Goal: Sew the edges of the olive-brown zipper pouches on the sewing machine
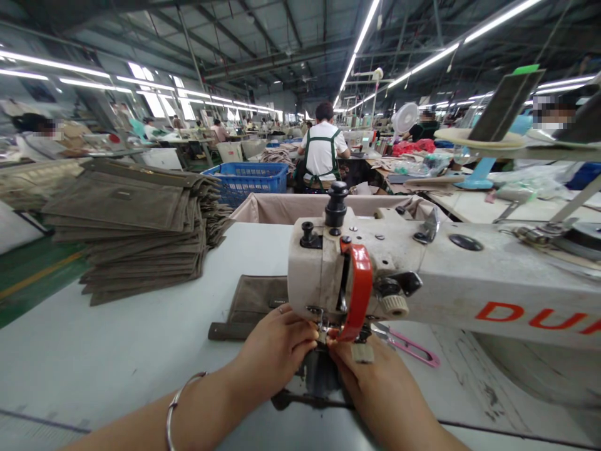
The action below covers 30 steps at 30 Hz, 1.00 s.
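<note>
A white sewing machine [319, 263] with an orange guard [359, 291] stands before me. Under its needle lies a grey-brown fabric panel [256, 294] with a small dark label and a strip along its near edge. My left hand [279, 338] is closed, thumb and fingers pinching the fabric's edge just left of the presser foot [322, 326]. My right hand [370, 369] is closed close to the foot's right side; its fingertips are partly behind the guard, and what they pinch is hidden. Pink-handled thread snips [413, 347] lie beyond my right hand.
A tall stack of similar fabric panels [141, 225] stands at the table's left. Behind the machine are a pale cloth-lined bin [272, 207] and a blue plastic crate [256, 178]. Thread cones [504, 109] stand at right. Other people sit at tables farther back.
</note>
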### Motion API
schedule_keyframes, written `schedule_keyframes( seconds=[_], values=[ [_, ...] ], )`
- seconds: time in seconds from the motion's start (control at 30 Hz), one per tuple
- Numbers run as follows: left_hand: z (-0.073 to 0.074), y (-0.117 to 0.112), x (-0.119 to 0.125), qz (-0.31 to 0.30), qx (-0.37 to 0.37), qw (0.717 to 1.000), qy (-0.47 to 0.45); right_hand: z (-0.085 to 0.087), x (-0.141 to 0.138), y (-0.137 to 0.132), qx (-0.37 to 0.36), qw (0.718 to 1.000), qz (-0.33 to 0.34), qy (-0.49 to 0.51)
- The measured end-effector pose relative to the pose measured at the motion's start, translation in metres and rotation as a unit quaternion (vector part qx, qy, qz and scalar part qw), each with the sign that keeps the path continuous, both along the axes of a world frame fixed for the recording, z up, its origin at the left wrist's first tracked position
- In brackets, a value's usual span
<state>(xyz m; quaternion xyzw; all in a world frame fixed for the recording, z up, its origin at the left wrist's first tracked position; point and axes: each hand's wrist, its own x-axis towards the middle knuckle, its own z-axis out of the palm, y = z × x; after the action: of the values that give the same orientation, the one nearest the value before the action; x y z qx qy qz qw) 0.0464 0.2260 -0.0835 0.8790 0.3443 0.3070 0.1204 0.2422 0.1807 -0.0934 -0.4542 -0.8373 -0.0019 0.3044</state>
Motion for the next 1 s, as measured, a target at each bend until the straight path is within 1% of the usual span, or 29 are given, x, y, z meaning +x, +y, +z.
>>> schedule_keyframes(
  seconds=[0.1, 0.27, 0.47, 0.63, 0.8, 0.93, 1.0],
  values=[
    [-0.0016, 0.0005, -0.0002, -0.002, 0.005, 1.000, -0.008, 0.0001, -0.0006, 0.0000, 0.012, 1.000, -0.005, -0.004],
    [-0.0017, 0.0006, 0.0001, 0.007, -0.001, 1.000, 0.010, 0.0009, -0.0014, 0.0002, 0.022, 1.000, -0.002, -0.006],
    [-0.0023, 0.0005, 0.0002, 0.019, 0.003, 1.000, 0.014, 0.0011, -0.0022, 0.0014, 0.034, 0.999, -0.015, -0.007],
    [-0.0010, 0.0003, 0.0005, 0.019, 0.007, 1.000, 0.019, 0.0022, -0.0021, 0.0007, 0.019, 1.000, -0.010, -0.003],
    [-0.0001, -0.0014, -0.0003, -0.006, 0.000, 1.000, 0.012, 0.0003, -0.0008, -0.0011, 0.025, 1.000, -0.012, -0.008],
    [-0.0038, -0.0019, 0.0002, 0.016, 0.000, 0.999, 0.034, -0.0025, 0.0009, -0.0014, -0.005, 1.000, -0.007, 0.010],
    [-0.0032, -0.0009, -0.0002, 0.015, -0.001, 0.999, 0.048, -0.0019, 0.0010, -0.0013, -0.024, 0.999, -0.011, 0.024]
  ],
)
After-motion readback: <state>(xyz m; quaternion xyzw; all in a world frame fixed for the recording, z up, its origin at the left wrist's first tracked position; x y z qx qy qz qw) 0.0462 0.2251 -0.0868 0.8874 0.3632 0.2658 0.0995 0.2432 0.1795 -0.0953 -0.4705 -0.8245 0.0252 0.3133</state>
